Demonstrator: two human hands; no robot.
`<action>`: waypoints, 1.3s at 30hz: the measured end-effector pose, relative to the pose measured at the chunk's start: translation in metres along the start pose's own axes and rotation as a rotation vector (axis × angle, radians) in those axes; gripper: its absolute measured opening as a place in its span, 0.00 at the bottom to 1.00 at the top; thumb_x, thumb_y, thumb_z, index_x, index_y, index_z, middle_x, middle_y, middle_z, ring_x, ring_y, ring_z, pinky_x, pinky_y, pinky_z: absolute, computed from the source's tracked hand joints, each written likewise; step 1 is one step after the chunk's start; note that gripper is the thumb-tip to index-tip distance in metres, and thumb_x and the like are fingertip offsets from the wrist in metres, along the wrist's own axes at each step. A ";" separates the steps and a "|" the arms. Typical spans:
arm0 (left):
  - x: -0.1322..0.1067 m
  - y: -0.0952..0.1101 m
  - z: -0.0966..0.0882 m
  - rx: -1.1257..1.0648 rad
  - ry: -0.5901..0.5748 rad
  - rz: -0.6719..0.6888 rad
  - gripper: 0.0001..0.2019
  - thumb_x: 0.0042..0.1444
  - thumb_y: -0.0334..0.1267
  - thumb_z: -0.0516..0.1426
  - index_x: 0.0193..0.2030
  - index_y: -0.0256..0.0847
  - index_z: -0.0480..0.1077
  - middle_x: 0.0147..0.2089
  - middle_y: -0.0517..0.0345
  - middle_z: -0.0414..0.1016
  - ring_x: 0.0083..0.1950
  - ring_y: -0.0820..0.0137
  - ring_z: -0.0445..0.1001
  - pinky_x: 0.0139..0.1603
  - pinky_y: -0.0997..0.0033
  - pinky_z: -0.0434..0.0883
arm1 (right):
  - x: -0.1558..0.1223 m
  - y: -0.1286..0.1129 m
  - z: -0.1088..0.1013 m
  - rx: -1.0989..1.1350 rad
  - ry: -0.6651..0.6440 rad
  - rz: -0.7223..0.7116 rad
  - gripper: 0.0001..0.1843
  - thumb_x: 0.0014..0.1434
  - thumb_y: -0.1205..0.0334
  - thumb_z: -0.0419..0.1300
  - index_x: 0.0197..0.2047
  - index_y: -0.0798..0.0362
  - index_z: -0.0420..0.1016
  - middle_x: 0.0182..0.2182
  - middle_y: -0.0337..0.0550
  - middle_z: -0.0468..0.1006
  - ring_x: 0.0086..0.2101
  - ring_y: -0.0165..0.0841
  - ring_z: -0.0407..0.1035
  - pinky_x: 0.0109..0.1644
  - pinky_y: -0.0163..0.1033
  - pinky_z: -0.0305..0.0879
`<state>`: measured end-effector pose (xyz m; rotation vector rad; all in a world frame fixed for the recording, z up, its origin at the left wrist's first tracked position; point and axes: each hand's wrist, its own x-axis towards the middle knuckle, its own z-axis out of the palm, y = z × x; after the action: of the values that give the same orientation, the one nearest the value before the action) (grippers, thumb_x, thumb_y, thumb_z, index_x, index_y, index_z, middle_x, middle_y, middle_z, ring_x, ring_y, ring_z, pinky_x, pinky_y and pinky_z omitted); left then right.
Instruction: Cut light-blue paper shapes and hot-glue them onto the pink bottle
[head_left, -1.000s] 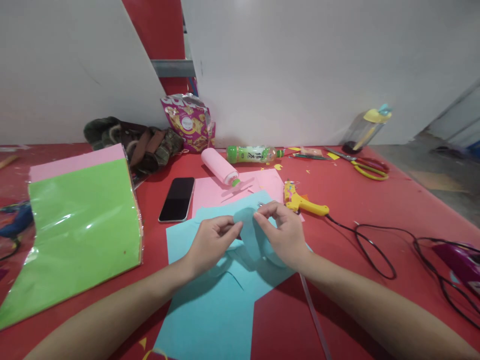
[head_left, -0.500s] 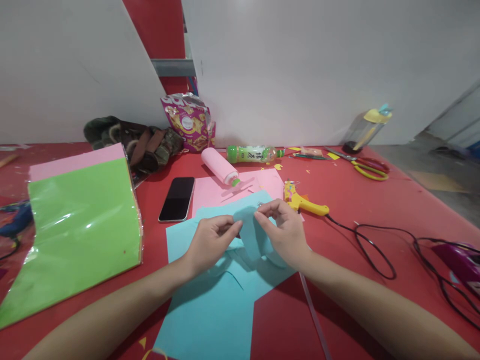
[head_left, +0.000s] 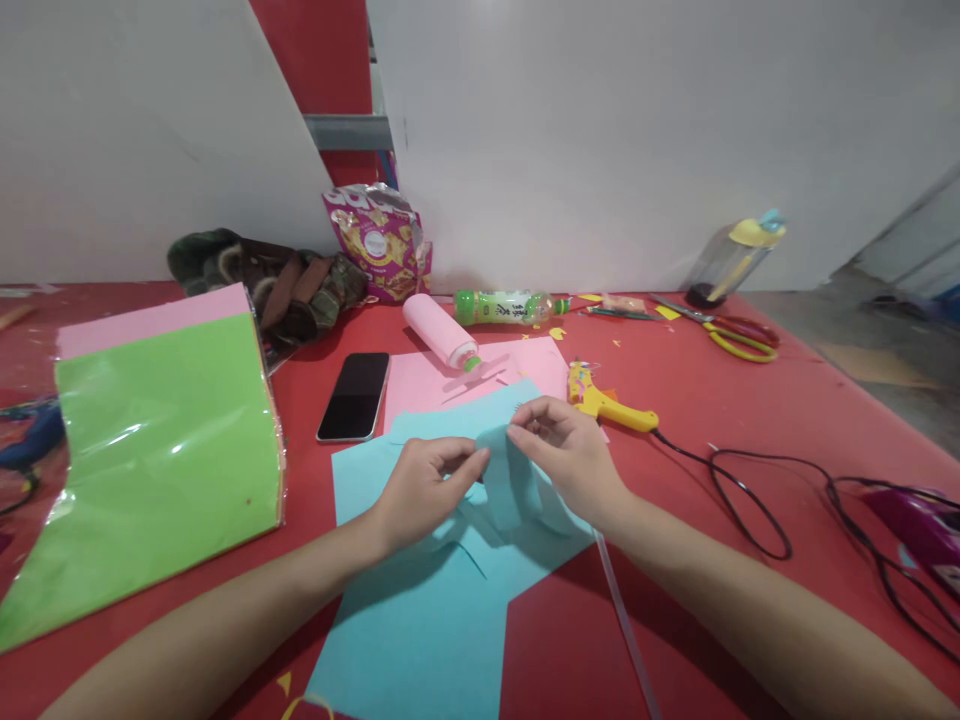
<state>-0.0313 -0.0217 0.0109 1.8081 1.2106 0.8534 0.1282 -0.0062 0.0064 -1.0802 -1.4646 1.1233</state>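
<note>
Both my hands pinch a small cut piece of light blue paper (head_left: 504, 480) just above a large light blue sheet (head_left: 427, 610) on the red table. My left hand (head_left: 424, 485) grips the piece's left edge between thumb and fingers. My right hand (head_left: 570, 455) pinches its top right edge, fingers curled. The piece bends into a curve between them. A pink sheet (head_left: 450, 385) lies just beyond the blue one, partly under it.
A yellow glue gun (head_left: 607, 403) with a black cord (head_left: 750, 500) lies right of my hands. A black phone (head_left: 355, 396), pink roll (head_left: 439, 333), green-capped bottle (head_left: 510, 306), snack bag (head_left: 379, 243), scissors (head_left: 731, 335) and a green paper pack (head_left: 161, 450) lie around.
My hands have shifted very slightly and the blue piece is curled a little more; nothing else has moved.
</note>
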 end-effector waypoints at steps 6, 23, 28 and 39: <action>0.001 -0.003 0.000 0.002 -0.020 -0.014 0.15 0.54 0.40 0.48 0.19 0.37 0.60 0.18 0.64 0.59 0.22 0.77 0.58 0.23 0.79 0.59 | 0.002 0.000 -0.003 -0.006 -0.018 -0.004 0.02 0.49 0.64 0.57 0.29 0.52 0.67 0.28 0.37 0.69 0.32 0.29 0.64 0.37 0.36 0.59; -0.002 -0.001 0.000 0.297 0.014 0.292 0.13 0.54 0.33 0.47 0.20 0.38 0.62 0.17 0.65 0.61 0.19 0.78 0.57 0.22 0.80 0.57 | 0.000 -0.001 0.000 -0.025 -0.243 0.071 0.03 0.45 0.67 0.58 0.25 0.53 0.65 0.39 0.42 0.66 0.40 0.33 0.62 0.42 0.40 0.57; -0.002 -0.001 0.000 0.338 -0.036 0.307 0.13 0.54 0.32 0.47 0.19 0.37 0.62 0.16 0.65 0.59 0.19 0.78 0.56 0.22 0.79 0.56 | -0.001 0.000 0.001 0.000 -0.268 0.074 0.04 0.44 0.69 0.56 0.23 0.53 0.65 0.39 0.42 0.65 0.40 0.33 0.62 0.42 0.40 0.57; -0.004 -0.002 0.000 0.353 -0.071 0.295 0.15 0.55 0.33 0.46 0.18 0.38 0.61 0.16 0.65 0.58 0.19 0.78 0.55 0.22 0.79 0.56 | -0.001 0.001 0.001 0.019 -0.291 0.066 0.04 0.43 0.71 0.55 0.21 0.53 0.64 0.37 0.42 0.65 0.41 0.35 0.62 0.43 0.41 0.58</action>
<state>-0.0332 -0.0256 0.0090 2.3260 1.1168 0.7604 0.1272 -0.0075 0.0053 -0.9873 -1.6480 1.3835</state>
